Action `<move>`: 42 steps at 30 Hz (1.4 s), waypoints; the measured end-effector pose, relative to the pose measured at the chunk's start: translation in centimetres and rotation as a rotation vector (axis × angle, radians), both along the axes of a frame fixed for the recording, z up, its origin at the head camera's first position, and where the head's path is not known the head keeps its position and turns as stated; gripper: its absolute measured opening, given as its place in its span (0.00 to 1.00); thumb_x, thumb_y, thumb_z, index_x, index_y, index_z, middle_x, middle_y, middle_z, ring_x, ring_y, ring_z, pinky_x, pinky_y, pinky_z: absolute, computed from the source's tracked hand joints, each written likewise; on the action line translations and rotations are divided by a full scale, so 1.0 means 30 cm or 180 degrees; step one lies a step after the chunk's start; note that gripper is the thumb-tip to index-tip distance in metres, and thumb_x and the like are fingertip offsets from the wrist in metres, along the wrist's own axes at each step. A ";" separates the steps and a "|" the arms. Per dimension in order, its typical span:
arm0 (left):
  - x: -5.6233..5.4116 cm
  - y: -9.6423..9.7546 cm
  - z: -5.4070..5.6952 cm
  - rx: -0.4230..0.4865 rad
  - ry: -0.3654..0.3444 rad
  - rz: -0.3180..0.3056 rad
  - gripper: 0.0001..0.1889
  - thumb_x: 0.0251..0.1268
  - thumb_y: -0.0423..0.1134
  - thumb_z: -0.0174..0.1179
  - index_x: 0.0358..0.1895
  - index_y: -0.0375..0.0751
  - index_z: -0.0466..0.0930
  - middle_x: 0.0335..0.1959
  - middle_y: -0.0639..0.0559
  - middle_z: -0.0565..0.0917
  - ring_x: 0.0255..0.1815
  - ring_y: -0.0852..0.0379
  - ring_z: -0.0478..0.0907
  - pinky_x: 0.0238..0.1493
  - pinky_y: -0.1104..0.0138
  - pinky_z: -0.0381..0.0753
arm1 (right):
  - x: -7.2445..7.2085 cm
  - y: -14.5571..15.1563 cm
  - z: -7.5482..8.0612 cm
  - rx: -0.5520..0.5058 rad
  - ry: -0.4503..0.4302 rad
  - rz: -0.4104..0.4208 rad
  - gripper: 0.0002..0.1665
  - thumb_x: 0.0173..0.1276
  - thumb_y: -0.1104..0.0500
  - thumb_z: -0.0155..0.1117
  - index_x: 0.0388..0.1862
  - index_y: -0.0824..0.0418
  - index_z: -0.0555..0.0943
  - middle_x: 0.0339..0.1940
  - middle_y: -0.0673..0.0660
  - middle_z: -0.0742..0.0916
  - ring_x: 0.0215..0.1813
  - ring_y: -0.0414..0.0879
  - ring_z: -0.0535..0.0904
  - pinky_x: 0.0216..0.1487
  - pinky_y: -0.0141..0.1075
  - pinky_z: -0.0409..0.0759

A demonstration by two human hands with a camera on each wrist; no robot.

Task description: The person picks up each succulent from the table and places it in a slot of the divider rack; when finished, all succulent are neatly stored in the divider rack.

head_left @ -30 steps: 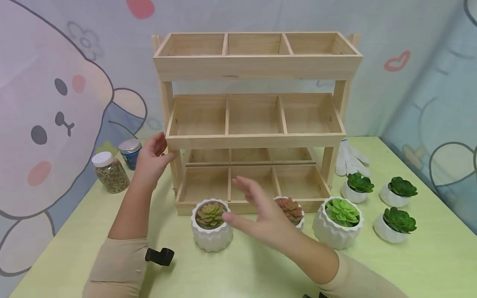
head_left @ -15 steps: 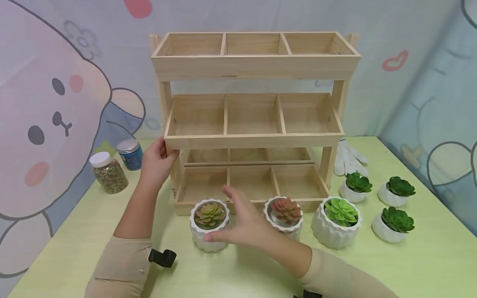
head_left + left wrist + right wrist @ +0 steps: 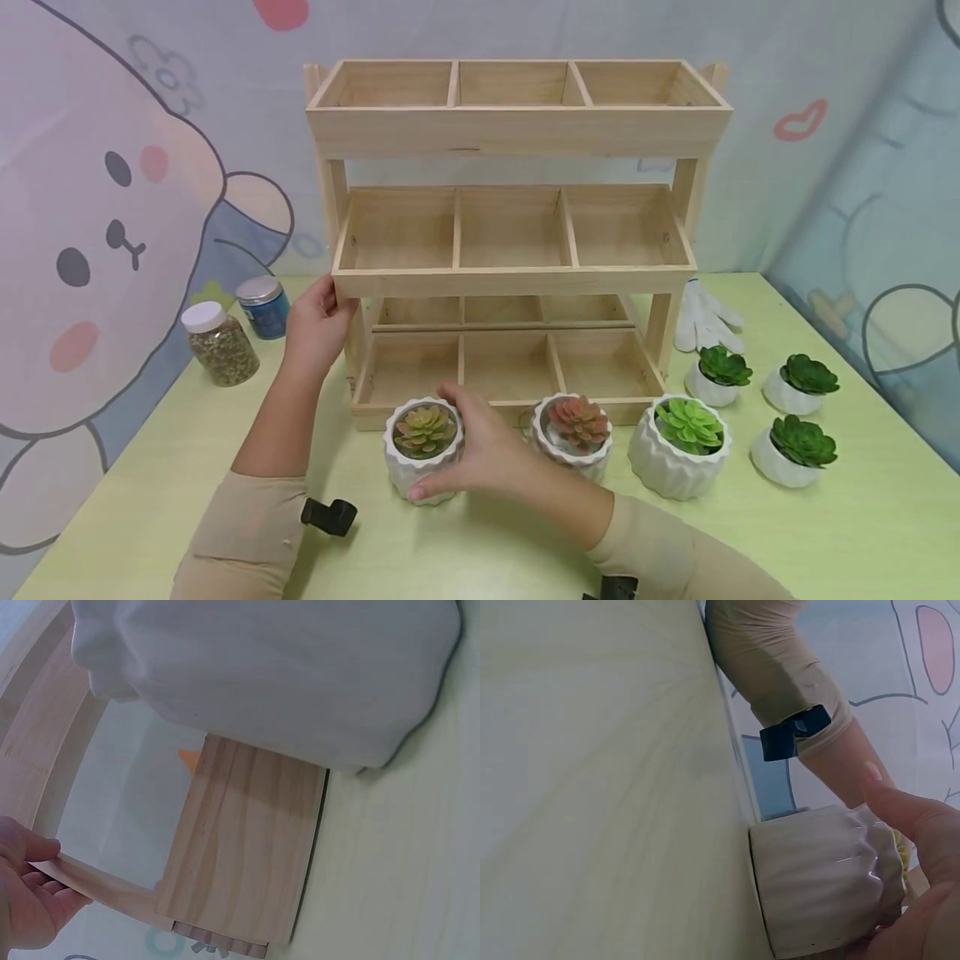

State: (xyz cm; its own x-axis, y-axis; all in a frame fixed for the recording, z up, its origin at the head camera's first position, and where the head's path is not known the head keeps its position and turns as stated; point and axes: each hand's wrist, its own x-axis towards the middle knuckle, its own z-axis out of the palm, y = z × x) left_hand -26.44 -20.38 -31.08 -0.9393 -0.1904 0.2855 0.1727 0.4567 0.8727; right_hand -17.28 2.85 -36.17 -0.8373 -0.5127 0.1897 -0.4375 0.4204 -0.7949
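Observation:
My left hand [image 3: 317, 329] holds the left post of a three-tier wooden shelf [image 3: 517, 133], just below the middle tier. In the left wrist view its thumb and fingers lie round the wooden post [image 3: 112, 889]. My right hand [image 3: 491, 450] grips a white ribbed pot [image 3: 405, 475] with a yellow-green succulent [image 3: 425, 431], thumb at the front and fingers behind. That pot [image 3: 817, 877] stands upright on the table in the right wrist view. To its right are a pot with a reddish succulent [image 3: 579, 422] and one with a bright green succulent [image 3: 688, 425].
Several small white pots with dark green succulents [image 3: 802, 442] stand at the right. White gloves [image 3: 703, 317] lie behind them. A jar of granules [image 3: 222, 350] and a blue jar [image 3: 264, 308] stand at the left. The shelf's lowest tier [image 3: 420, 362] sits behind the pots.
My right hand has moved left from in front of the reddish succulent and closed round the yellow-green succulent's pot. My left hand has settled onto the shelf post.

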 end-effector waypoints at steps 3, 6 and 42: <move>0.001 0.004 0.001 0.0003 0.0029 0.0003 0.24 0.70 0.34 0.52 0.68 0.39 0.64 0.60 0.41 0.73 0.59 0.48 0.72 0.58 0.56 0.71 | -0.003 -0.003 -0.010 0.0006 0.0015 -0.0020 0.68 0.25 0.43 0.85 0.67 0.60 0.62 0.58 0.53 0.75 0.59 0.46 0.70 0.61 0.44 0.69; 0.003 0.006 0.001 -0.0022 0.0017 0.0027 0.23 0.70 0.34 0.51 0.68 0.39 0.65 0.60 0.41 0.74 0.59 0.48 0.72 0.58 0.56 0.71 | -0.003 -0.006 -0.018 0.0009 0.0034 -0.0043 0.68 0.25 0.44 0.85 0.67 0.59 0.62 0.59 0.52 0.74 0.60 0.46 0.70 0.61 0.44 0.68; 0.008 -0.002 0.003 -0.0154 -0.0004 0.0051 0.20 0.70 0.33 0.52 0.64 0.37 0.69 0.57 0.40 0.76 0.56 0.47 0.75 0.56 0.55 0.73 | 0.002 -0.068 0.089 -0.0762 0.0246 -0.0461 0.50 0.36 0.53 0.84 0.61 0.59 0.72 0.54 0.50 0.77 0.54 0.43 0.73 0.56 0.41 0.72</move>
